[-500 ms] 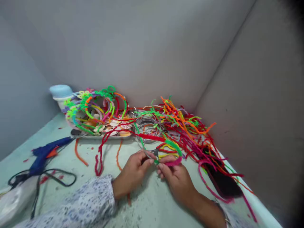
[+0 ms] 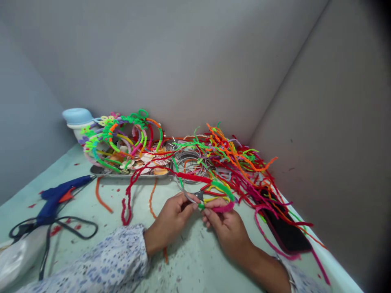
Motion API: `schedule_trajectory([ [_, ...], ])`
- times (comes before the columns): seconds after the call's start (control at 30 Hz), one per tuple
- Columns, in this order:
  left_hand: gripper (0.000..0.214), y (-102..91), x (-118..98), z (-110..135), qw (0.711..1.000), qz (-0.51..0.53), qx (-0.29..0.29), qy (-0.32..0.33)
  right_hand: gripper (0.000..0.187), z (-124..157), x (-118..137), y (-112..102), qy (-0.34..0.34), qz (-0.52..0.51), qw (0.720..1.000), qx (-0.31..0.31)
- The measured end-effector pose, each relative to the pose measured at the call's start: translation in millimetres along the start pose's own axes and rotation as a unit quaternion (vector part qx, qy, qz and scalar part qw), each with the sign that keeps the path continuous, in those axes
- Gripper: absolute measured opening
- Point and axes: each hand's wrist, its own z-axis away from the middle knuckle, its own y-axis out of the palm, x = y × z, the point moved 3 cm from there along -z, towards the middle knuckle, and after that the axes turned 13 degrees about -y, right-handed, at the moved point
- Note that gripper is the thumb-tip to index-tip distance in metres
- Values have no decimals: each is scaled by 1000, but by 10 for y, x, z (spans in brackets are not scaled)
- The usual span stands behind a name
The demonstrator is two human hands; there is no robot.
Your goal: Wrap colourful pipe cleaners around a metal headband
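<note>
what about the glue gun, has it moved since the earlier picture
No, the glue gun lies as before, its tip at the left end of the tray.

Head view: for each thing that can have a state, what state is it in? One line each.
Left hand: pinching the band
Right hand: closed on the band
Band: partly wrapped, bare near the left hand
Scissors: blades hidden, open or shut unclear
Glue gun: lying on its side
Container: blue lid on
Tray: holding shells
Fuzzy strands: heaped, tangled
Phone: screen dark, partly covered by strands
</note>
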Motion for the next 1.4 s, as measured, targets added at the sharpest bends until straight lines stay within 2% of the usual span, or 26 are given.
schedule_trajectory([
  [0.2,15,-5,-21,8,1000,-17,-10,-11,16,2,54,-17,-63,101,993,21],
  [0.4,18,-5,-14,6,1000,-14,-2,-19,15,31,124,-29,-143,194,969,48],
  [0.5,18,3,0,0,1000,1,12,-20,15,59,138,-21,-164,226,959,46],
  [0.57,16,15,-3,5,1000,22,15,-17,15,66,141,-12,-160,218,962,37],
  [0.63,15,29,-12,13,998,48,11,-25,16,51,120,-10,-112,177,978,24],
  [0.7,15,42,-30,21,997,74,4,-36,20,20,68,-23,-21,67,997,-12],
  [0.77,16,41,-52,29,994,98,-8,-40,24,-18,13,-46,53,-30,996,-58],
  [0.87,17,25,-66,40,994,99,-24,-44,24,-85,-23,-92,69,-136,981,-120],
  [0.93,20,33,-52,45,996,74,-4,-51,22,-115,-21,-109,59,-204,966,-144],
  [1.07,26,87,-3,46,993,73,68,-68,21,-127,24,-84,77,-309,937,-146],
  [1.13,31,92,14,36,989,104,71,-77,22,-122,44,-64,96,-339,926,-140],
  [1.27,49,23,-18,13,985,163,13,-50,24,-118,32,-68,115,-339,921,-154],
  [1.4,53,-153,-68,3,972,204,-112,-17,22,-134,3,-112,95,-322,924,-182],
])
